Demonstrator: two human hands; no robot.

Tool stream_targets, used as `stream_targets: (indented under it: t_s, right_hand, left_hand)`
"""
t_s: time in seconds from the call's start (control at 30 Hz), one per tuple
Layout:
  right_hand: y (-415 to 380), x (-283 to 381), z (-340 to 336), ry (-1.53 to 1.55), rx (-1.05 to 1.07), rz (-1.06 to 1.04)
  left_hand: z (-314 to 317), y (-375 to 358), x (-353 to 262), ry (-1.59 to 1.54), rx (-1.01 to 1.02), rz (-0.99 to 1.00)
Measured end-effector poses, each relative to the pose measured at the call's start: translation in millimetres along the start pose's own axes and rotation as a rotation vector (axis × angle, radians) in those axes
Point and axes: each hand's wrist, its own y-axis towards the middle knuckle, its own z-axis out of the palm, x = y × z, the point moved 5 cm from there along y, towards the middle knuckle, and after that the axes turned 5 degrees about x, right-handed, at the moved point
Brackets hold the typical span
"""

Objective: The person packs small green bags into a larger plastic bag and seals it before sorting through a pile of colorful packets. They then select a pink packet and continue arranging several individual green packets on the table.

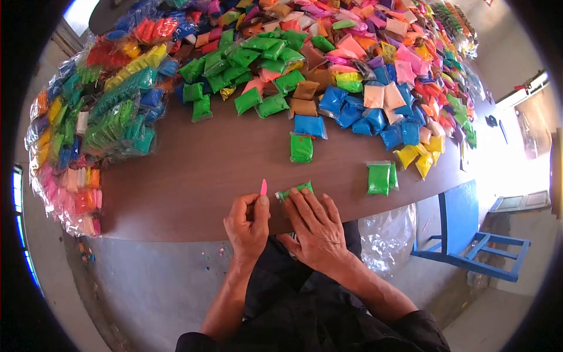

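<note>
Upright between the thumb and fingers of my left hand (247, 227) is a small pink plastic knife (264, 187); the hand is closed on its lower end. My right hand (315, 227) lies with its fingers stretched out over a clear packet of green clay (304, 187) near the table's front edge. The fingers cover part of that packet. Farther in, another green packet (301, 148) lies just below a blue packet (309, 126). To the right of my right hand, two green packets (379, 178) overlap on the table.
A large heap of coloured clay packets (352, 47) covers the back of the brown table (176, 193). Bundled packets in clear bags (120, 126) line the left side. Below the table's right front edge are a clear plastic bag (388, 240) and a blue chair (460, 229).
</note>
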Motion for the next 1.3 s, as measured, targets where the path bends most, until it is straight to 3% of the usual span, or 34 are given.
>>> stream_targets:
  t_s: [0.63,1.2,1.3]
  right_hand:
    - [-7,-3,-6,0.161,-0.09,0.008]
    - [-6,-15,-14,0.042,-0.096,-0.01]
    - [-4,-12,-17,-0.012,-0.105,-0.025]
  left_hand:
    - [2,-2,-3,0.061,-0.019,0.047]
    - [2,1,-10,0.086,0.033,0.016]
    - [1,-1,-19,0.246,0.082,0.045]
